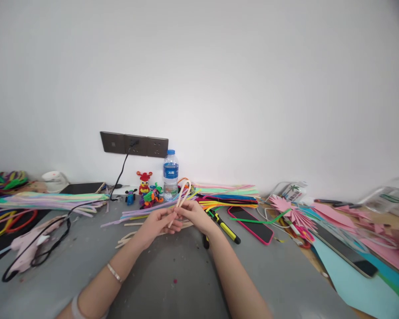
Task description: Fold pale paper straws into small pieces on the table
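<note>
A cream pipe cleaner [188, 184], bent into a narrow loop, rises above my two hands. My left hand [160, 222] pinches it low down, and one end sticks out below the fingers. From the other side my right hand [193, 215] has its thumb and fingers closed on the same pipe cleaner, fingertips meeting those of the left. More cream pipe cleaners [123, 242] lie on the grey table under and beside the left hand. Close to my right wrist are yellow-and-black pliers [228, 231], partly hidden by the arm.
Behind the hands stand a water bottle [170, 176] and small pipe-cleaner figures [144, 182]. Colourful pipe-cleaner bundles [232, 202] lie along the wall. A pink-cased phone [252, 227] is at right, beyond it pink folded paper [287, 209]. A corded pink glue gun [29, 241] lies left.
</note>
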The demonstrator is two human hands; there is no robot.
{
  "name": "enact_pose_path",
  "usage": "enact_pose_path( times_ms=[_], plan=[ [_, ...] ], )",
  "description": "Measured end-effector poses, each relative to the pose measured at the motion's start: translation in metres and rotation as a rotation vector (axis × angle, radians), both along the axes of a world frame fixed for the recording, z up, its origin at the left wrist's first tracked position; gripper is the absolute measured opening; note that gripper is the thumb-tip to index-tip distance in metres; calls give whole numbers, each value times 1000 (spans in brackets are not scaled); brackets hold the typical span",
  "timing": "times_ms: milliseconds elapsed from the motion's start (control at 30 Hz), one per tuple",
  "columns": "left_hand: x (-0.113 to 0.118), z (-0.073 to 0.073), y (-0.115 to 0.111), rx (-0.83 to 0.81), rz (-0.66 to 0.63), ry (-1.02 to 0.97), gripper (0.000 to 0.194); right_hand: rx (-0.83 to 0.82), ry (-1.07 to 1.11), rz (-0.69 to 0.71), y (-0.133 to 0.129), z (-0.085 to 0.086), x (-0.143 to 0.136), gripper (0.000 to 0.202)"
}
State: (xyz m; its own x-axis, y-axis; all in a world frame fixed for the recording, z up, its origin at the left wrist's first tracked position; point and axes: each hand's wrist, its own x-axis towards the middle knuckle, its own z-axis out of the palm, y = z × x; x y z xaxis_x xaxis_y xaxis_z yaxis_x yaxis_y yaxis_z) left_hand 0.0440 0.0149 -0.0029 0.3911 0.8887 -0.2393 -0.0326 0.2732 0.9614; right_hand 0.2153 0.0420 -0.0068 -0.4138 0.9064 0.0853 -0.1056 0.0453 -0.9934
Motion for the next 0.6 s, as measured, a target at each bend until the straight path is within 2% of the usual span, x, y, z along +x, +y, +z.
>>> enact_pose_path(
  times_ms=[133, 267, 467, 600],
  plan=[
    [0, -1, 0, 5, -37, 12, 42, -29, 57, -39, 2, -3, -2, 31],
    [1, 0, -2, 14, -101, 39, 43, -41, 236, -91, 7, -4, 1, 32],
    [0, 1, -6, 1, -260, 71, 38, -80, 401, -99, 10, 4, 19, 33],
    [-2, 1, -6, -19, -271, 63, 36, -108, 414, -96, 9, 8, 34, 33]
  ],
)
